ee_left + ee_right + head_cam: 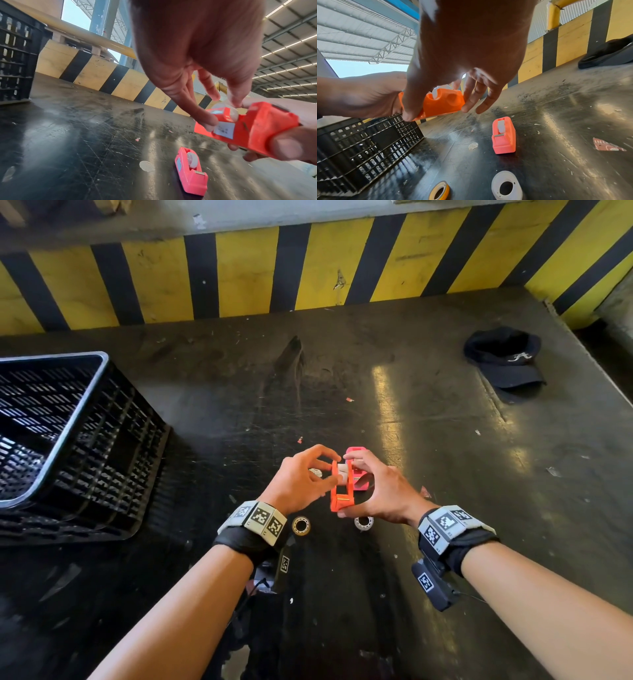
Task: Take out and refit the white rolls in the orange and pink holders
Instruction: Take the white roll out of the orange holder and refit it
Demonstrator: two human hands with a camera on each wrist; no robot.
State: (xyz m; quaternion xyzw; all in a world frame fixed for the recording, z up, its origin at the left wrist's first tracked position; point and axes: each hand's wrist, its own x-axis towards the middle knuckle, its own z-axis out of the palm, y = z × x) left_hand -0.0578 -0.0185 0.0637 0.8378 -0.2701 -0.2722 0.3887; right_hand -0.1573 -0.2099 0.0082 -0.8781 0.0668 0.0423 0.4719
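Both hands hold the orange holder (339,498) (248,128) (440,104) a little above the dark table (445,440). My right hand (352,484) (436,112) grips its body, thumb at the near end and fingers at the far end. My left hand (330,470) (223,100) pinches the white roll (342,469) (230,113) seated in the holder's slot, with another finger against the holder's side. The pink holder (359,477) (190,173) (504,136) lies on the table just beyond, with a white roll (500,125) in it.
Two loose rolls lie near my wrists: a yellowish one (301,525) (440,190) and a white one (363,522) (506,188). A black slatted crate (68,440) stands at the left. A black cap (503,361) lies at the far right. A yellow-and-black striped wall (308,268) bounds the back.
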